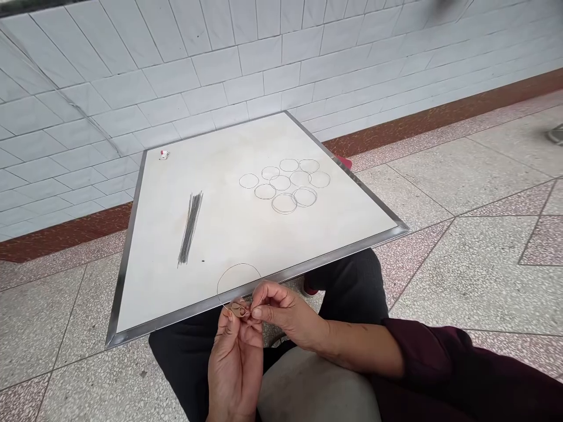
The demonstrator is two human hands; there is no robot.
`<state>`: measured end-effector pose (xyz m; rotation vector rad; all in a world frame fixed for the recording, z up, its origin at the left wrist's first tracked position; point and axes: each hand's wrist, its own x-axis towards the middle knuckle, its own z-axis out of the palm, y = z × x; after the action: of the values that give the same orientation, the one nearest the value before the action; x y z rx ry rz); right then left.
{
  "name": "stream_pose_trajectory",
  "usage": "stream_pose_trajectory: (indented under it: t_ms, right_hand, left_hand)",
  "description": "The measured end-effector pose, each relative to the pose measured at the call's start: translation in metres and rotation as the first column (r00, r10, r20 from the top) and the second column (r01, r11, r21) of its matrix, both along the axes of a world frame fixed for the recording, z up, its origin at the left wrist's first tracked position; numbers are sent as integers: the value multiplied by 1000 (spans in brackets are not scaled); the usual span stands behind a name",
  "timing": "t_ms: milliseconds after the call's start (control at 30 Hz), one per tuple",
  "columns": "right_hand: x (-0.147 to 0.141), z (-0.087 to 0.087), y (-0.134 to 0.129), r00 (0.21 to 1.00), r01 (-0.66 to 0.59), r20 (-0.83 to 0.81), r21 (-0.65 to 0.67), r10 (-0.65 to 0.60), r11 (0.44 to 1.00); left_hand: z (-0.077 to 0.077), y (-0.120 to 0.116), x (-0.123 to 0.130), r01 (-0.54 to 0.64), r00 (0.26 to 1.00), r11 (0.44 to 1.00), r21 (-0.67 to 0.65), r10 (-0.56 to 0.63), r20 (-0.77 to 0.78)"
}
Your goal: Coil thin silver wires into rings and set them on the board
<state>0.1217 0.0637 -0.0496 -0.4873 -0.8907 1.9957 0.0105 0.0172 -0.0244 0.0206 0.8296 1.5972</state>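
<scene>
Just in front of the near table edge, my left hand [236, 366] is closed, palm up, around a small flat tan piece [238, 311] with a hole or loop in it; its kind is unclear. A thin wire ring [240, 264] rises from between my hands and overlaps the tabletop's edge in view. My right hand [290, 313] pinches the wire beside the tan piece, thumb against forefinger. The fingers partly cover the place where wire and tan piece meet, so I cannot tell whether they are joined.
On the white metal-edged table [224, 228] lie a bundle of straight dark wires [190, 230] and several wire rings [284, 213], some overlapping. A small white-and-red object [164, 155] sits at the far left corner. Behind stands a tiled wall [211, 76]. My knees are under the near edge.
</scene>
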Motion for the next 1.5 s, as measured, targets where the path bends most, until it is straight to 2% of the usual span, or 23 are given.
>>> stream_pose_trajectory:
  t_ms: [233,667,833,967,1100,1233,1367,1500]
  right_hand:
    - [3,-4,-1,1000,-27,14,-45,28,999]
    - [16,-6,7,997,-80,-14,-181,79,980]
    - [19,-9,10,998,-65,2,-186,67,980]
    - [20,-10,18,989,-86,105,-178,106,980]
    - [24,-11,34,970,-13,242,-93,35,996]
    - [32,-19,54,939,57,340,2,-54,998]
    - [42,-29,73,898,173,395,90,-195,981]
    - [54,-34,94,846,266,427,182,-320,946]
  left_hand:
    - [0,-1,-8,34,998,999,-42,-36,-45]
    - [-1,-7,-19,70,997,997,-24,-70,17]
    - [-5,-4,-22,8,1000,994,-109,-7,6]
    - [-14,2,-25,15,998,984,-176,-25,-57]
    - [-27,16,-26,52,984,984,-172,-80,-160]
    - [-36,38,-23,124,936,977,-175,-174,-306]
    - [-35,71,-15,205,826,959,-195,-277,-491]
    - [-33,111,-1,283,720,945,-162,-321,-615]
